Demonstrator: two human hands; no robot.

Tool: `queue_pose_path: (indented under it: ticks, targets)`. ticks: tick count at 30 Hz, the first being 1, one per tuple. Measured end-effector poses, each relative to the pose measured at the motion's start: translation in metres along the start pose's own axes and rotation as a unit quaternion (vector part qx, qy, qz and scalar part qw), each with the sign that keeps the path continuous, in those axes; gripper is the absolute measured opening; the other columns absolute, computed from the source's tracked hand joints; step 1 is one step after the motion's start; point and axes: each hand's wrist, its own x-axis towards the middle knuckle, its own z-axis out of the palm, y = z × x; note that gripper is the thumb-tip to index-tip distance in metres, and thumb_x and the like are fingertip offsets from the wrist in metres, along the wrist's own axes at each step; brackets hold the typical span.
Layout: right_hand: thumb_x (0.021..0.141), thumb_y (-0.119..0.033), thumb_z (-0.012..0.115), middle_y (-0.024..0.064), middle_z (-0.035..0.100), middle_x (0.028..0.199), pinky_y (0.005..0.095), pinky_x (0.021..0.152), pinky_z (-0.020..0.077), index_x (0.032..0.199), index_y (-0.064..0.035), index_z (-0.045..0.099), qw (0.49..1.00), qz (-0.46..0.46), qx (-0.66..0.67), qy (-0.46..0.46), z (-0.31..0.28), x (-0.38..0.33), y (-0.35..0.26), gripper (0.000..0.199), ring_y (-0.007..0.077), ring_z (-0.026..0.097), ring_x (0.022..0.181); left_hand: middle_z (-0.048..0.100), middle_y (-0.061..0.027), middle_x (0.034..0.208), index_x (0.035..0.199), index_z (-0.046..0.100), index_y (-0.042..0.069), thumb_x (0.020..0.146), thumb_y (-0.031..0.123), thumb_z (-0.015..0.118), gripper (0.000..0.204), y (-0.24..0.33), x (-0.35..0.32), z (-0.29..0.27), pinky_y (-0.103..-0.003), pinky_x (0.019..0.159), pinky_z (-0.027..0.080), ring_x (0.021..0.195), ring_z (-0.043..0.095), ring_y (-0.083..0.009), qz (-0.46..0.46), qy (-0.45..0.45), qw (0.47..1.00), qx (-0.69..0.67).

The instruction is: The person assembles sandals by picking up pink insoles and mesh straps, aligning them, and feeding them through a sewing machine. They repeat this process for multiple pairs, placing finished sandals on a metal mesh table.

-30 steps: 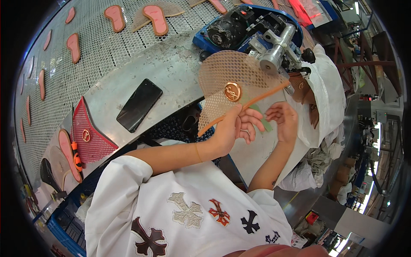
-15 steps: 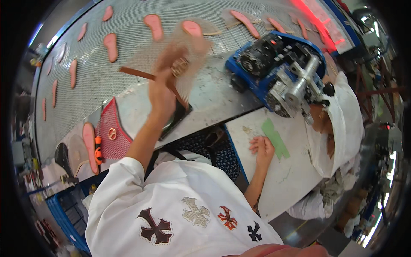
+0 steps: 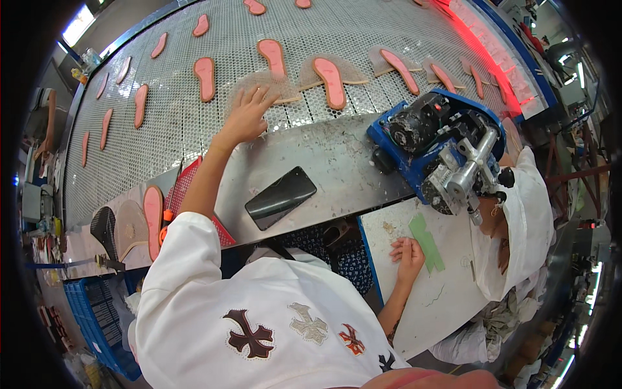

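My left hand [image 3: 248, 117] is stretched over the near edge of the mesh conveyor, its fingers spread. Its fingertips lie over a pale see-through mesh shoe upper [image 3: 285, 92] with a tan edge; whether they touch it is hard to tell. Just beyond that piece is a pink insole [image 3: 272, 57]. Another insole [image 3: 329, 81] rests on a similar mesh upper to the right. My right hand [image 3: 409, 256] rests on the white tabletop with loosely bent fingers and nothing visible in it, beside a green strip [image 3: 426, 243].
A dark phone [image 3: 280, 198] lies on the metal ledge [image 3: 337, 146]. To the right stands a blue machine [image 3: 434, 139], with a white bag [image 3: 523, 233] beside it. Red mesh [image 3: 181, 181] and a pink insole [image 3: 153, 217] lie at left. Red light crosses the conveyor's far right.
My left hand has let go of the mesh upper, which was blurred in its grip and now lies on the conveyor. The view has shifted, and the phone shows fully. My right hand stays on the tabletop.
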Motion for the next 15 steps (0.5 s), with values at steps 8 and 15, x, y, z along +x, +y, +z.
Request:
queue_pose_path:
  ticks: [8, 15]
  targets:
    - [0.099, -0.019, 0.055, 0.0097, 0.070, 0.080, 0.0220, 0.054, 0.0467, 0.093, 0.0020, 0.066, 0.994, -0.010, 0.000, -0.109, 0.041, 0.010, -0.034, 0.024, 0.0114, 0.063, 0.061, 0.062, -0.0146, 0.096, 0.097, 0.061, 0.004, 0.076, -0.001, 0.052, 0.024, -0.145, -0.065, -0.007, -0.044, 0.085, 0.044, 0.095, 0.056, -0.0345, -0.074, 0.140, 0.986, -0.044]
    - [0.090, -0.008, 0.063, 0.0070, 0.070, 0.083, 0.0243, 0.062, 0.0489, 0.096, 0.0012, 0.068, 0.917, -0.230, -0.186, -0.268, 0.160, 0.064, -0.139, 0.013, 0.0118, 0.064, 0.067, 0.057, -0.0139, 0.080, 0.081, 0.053, 0.004, 0.077, 0.000, 0.050, 0.007, -0.213, -0.136, 0.029, -0.045, 0.073, 0.042, 0.080, 0.055, -0.0353, -0.106, 0.112, 0.987, -0.055]
